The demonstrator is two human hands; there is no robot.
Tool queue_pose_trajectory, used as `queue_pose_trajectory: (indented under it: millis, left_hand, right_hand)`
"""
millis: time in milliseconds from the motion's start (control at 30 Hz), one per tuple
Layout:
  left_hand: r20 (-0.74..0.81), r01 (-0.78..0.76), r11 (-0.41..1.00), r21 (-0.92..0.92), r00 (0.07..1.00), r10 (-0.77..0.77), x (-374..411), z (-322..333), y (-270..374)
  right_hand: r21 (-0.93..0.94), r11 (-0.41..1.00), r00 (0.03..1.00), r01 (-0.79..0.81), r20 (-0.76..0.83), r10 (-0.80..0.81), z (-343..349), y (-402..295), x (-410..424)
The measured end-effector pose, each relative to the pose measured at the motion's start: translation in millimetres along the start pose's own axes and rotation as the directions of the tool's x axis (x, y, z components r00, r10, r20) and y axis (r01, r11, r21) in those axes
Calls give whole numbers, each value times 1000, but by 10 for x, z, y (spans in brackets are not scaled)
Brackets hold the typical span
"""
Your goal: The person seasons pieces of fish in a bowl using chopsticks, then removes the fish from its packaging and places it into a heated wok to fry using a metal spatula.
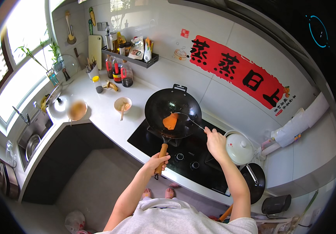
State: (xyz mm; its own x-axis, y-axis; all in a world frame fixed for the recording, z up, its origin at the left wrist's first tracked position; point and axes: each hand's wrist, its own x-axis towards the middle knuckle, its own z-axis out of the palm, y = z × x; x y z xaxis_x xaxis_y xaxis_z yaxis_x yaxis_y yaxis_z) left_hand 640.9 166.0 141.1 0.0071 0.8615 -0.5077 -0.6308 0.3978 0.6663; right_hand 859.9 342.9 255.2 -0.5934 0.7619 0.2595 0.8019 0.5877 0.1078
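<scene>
My left hand (158, 162) grips the wooden handle (163, 150) of a black wok (156, 109). The wok sits over the left burner of a black glass gas hob (168, 163). My right hand (215, 143) holds a cooking utensil with a thin metal shaft (196, 124), which reaches down into the wok. The utensil's head is near a flat orange mass of food (170, 121) at the wok's bottom. What this food is, and whether the utensil touches it, I cannot tell.
A white bowl with chopsticks (123, 105) stands left of the wok. Farther left is a blurred plate of food (77, 110), near the sink (33, 137). Bottles (126, 76) stand under a wall rack (132, 57). A white lidded pot (239, 149) and black pan (254, 181) lie right.
</scene>
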Motion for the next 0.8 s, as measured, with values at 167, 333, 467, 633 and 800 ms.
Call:
queue_pose_trajectory:
  millis: [167, 333, 467, 633, 800]
  left_hand:
    - [-5, 9, 1000, -2, 1000, -9, -19, 16, 20]
    - [-5, 9, 1000, -12, 1000, -9, -4, 6, 4]
    - [2, 11, 1000, -23, 1000, -11, -3, 4, -1]
    - [-5, 10, 1000, -16, 1000, -10, -10, 10, 2]
    - [-6, 13, 1000, -14, 1000, -13, 4, -2, -7]
  right_hand:
    - [-64, 994, 995, 85, -48, -88, 14, -90, -13]
    - [-197, 969, 983, 146, -80, -165, 37, -232, -17]
    - [-240, 958, 981, 154, -80, -178, 112, -322, -16]
    - [-249, 955, 974, 162, -117, -196, 131, -349, 53]
    - [-259, 950, 963, 173, -157, -218, 218, -329, 123]
